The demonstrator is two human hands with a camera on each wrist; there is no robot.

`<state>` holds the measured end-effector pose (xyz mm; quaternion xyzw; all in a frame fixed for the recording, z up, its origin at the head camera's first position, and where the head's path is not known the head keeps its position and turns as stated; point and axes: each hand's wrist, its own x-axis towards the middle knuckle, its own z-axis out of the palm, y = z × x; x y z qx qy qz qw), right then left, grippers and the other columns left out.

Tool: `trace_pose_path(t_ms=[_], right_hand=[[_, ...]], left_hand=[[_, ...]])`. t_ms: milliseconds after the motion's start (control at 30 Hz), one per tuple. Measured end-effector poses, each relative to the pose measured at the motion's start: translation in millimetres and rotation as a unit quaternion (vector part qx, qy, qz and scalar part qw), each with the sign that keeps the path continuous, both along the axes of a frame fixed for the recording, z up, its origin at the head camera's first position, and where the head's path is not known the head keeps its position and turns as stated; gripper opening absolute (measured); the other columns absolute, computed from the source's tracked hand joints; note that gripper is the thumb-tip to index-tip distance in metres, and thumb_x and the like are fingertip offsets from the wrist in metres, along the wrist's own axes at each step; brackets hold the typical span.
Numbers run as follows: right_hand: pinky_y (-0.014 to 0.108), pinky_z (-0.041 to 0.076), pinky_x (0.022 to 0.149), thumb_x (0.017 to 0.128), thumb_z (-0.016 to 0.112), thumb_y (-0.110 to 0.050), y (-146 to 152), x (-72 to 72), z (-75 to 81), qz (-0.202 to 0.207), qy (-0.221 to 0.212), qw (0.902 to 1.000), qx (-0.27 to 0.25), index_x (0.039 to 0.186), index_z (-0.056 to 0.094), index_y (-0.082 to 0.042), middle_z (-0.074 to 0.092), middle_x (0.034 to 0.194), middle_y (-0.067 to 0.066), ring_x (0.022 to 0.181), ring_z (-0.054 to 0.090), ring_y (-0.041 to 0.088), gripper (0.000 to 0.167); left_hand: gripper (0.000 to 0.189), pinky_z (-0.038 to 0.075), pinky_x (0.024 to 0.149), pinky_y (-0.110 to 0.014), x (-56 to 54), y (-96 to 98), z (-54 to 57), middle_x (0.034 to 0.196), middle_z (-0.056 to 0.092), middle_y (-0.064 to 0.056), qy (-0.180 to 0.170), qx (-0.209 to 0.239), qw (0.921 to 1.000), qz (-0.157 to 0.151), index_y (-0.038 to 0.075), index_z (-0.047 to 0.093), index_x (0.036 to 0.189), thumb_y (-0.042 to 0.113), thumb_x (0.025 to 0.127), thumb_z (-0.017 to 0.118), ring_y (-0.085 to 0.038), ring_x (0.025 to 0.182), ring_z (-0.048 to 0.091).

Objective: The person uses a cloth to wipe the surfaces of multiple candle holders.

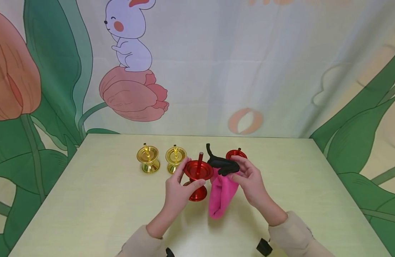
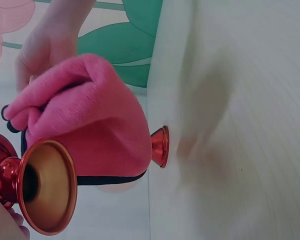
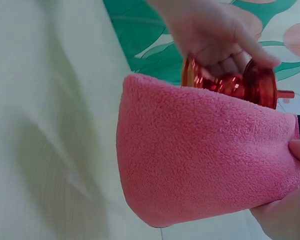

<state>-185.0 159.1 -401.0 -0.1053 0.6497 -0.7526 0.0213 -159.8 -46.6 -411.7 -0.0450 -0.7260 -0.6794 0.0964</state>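
My left hand (image 1: 179, 189) grips a shiny red metal candle holder (image 1: 198, 170) with a dished top, a thin upright post and a flared foot; the holder is lifted above the table. In the left wrist view the hollow underside of its foot (image 2: 50, 187) faces the camera. My right hand (image 1: 251, 178) holds a pink fleece cloth (image 1: 221, 196) with black edging, pinched between thumb and fingers near its top. The cloth hangs folded beside the red holder, and in the right wrist view its pink face (image 3: 210, 155) partly covers that holder.
Two gold candle holders (image 1: 149, 159) stand at the back left of the table (image 1: 97, 200). A second red candle holder (image 1: 236, 154) stands behind my right hand, partly hidden. A printed curtain (image 1: 197, 71) hangs along the table's far edge.
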Motion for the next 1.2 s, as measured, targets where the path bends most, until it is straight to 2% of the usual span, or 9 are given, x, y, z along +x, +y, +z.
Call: trace_pose_path(t_ms=[167, 300, 633, 767, 967, 1200], right_hand=[[0.018, 0.05, 0.074, 0.081, 0.047, 0.013, -2.8, 3.9, 2.7, 0.07, -0.018, 0.9921, -0.102, 0.116, 0.045, -0.008, 0.062, 0.097, -0.005, 0.084, 0.061, 0.007, 0.041], [0.018, 0.049, 0.073, 0.083, 0.044, 0.011, -5.3, 6.8, 3.0, 0.111, -0.048, 0.9832, -0.137, 0.114, 0.048, -0.013, 0.062, 0.097, -0.005, 0.086, 0.06, 0.008, 0.04], [0.019, 0.049, 0.075, 0.084, 0.042, 0.01, -14.1, 14.8, -1.8, 0.165, -0.074, 0.9742, -0.135, 0.117, 0.046, -0.013, 0.06, 0.108, -0.004, 0.093, 0.058, 0.008, 0.04], [0.018, 0.049, 0.077, 0.083, 0.041, 0.011, -17.6, 17.1, -4.5, 0.177, -0.076, 0.9728, -0.128, 0.116, 0.044, -0.012, 0.06, 0.107, -0.004, 0.091, 0.058, 0.007, 0.04], [0.018, 0.048, 0.079, 0.084, 0.042, 0.011, -21.2, 18.3, -8.2, 0.178, -0.062, 0.9747, -0.12, 0.112, 0.042, -0.012, 0.063, 0.101, -0.006, 0.091, 0.059, 0.006, 0.036], [0.018, 0.048, 0.078, 0.083, 0.044, 0.012, -23.2, 18.4, -7.2, 0.174, -0.054, 0.9753, -0.125, 0.11, 0.043, -0.011, 0.064, 0.097, -0.006, 0.088, 0.06, 0.006, 0.036]], left_hand=[[0.078, 0.05, 0.083, -0.032, -0.7, 3.0, -1.6, 0.132, 0.047, -0.001, 0.011, 0.013, 0.9999, 0.001, 0.015, 0.038, 0.134, 0.017, 0.067, 0.077, -0.016, 0.121, 0.044], [0.077, 0.05, 0.081, -0.028, -1.5, 5.4, -4.1, 0.132, 0.046, 0.0, 0.023, 0.022, 0.9995, -0.004, 0.014, 0.039, 0.134, 0.016, 0.066, 0.077, -0.015, 0.119, 0.046], [0.074, 0.05, 0.082, -0.035, -4.5, 7.1, -4.6, 0.131, 0.047, 0.003, 0.031, 0.039, 0.9986, 0.016, 0.017, 0.038, 0.134, 0.017, 0.069, 0.074, -0.013, 0.119, 0.045], [0.074, 0.051, 0.08, -0.031, -4.4, 7.7, -4.9, 0.131, 0.047, 0.003, 0.031, 0.042, 0.9985, 0.017, 0.017, 0.038, 0.134, 0.017, 0.07, 0.074, -0.013, 0.118, 0.046], [0.079, 0.05, 0.079, -0.024, -2.8, 7.7, -4.0, 0.133, 0.046, 0.002, 0.026, 0.079, 0.9965, -0.001, 0.015, 0.03, 0.134, 0.012, 0.069, 0.074, -0.014, 0.113, 0.051], [0.064, 0.05, 0.074, -0.026, -3.1, 6.7, -5.9, 0.131, 0.048, -0.001, 0.023, 0.111, 0.9931, -0.029, 0.005, 0.032, 0.116, 0.009, 0.068, 0.074, -0.014, 0.11, 0.052]])
